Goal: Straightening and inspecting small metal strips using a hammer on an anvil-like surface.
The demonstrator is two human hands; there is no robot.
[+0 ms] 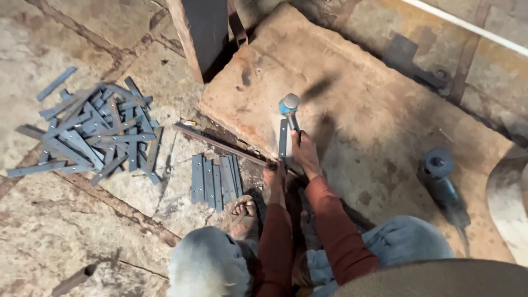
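Note:
My right hand [304, 155] grips the handle of a hammer [289, 105], whose grey head is raised over a big rusty steel plate [352, 110]. A flat grey metal strip [282, 138] lies on that plate just below the hammer head. My left hand [273, 177] holds the near end of the strip at the plate's edge. Both arms wear dark red sleeves. My knees in light blue trousers show at the bottom.
A loose heap of grey metal strips [93, 132] lies on the stone floor at left. Several strips [214, 179] lie side by side near my sandalled foot [245, 212]. An angle grinder [443, 181] rests at right. A rusty upright beam [201, 33] stands behind.

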